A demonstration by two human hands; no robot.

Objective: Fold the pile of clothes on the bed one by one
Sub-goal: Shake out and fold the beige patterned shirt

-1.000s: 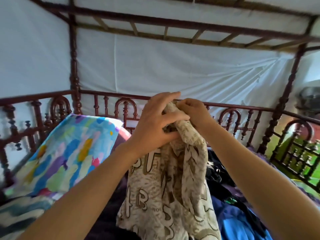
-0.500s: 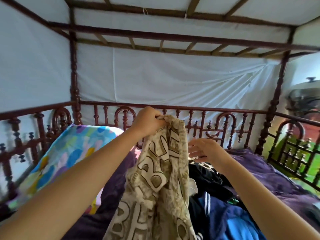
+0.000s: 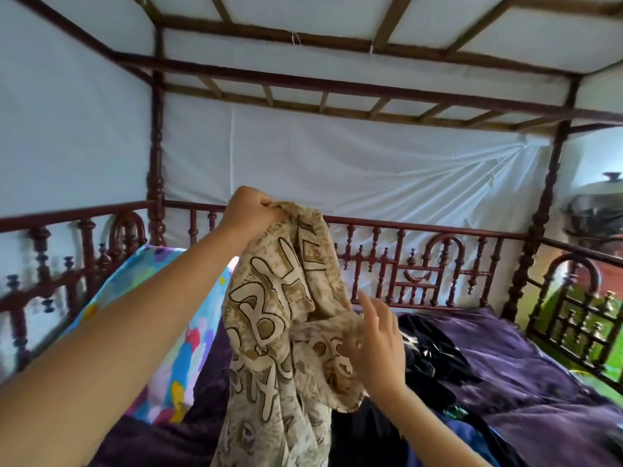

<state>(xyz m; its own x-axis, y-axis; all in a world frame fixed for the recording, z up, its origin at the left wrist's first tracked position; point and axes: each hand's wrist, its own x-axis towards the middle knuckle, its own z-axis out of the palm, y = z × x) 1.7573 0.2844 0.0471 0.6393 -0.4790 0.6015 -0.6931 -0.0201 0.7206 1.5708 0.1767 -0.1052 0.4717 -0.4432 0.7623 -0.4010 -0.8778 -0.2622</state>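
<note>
A beige garment [image 3: 279,332] printed with large brown letters hangs in front of me. My left hand [image 3: 251,210] grips its top edge, raised level with the bed rail. My right hand [image 3: 377,345] is lower and to the right, fingers spread and fairly straight, touching a bunched fold of the same garment. A pile of dark and blue clothes [image 3: 435,362] lies on the purple bedspread [image 3: 526,375] behind and to the right of the garment. The hanging cloth hides part of the pile.
A pillow [image 3: 168,332] with a bright multicoloured print leans at the left. A dark red wooden rail [image 3: 421,264] and posts ring the bed, with white cloth stretched behind and a slatted canopy above.
My right hand has let go of the garment's top, dropped down and reached in to a lower fold. My left hand keeps holding the top. The view has tilted upward.
</note>
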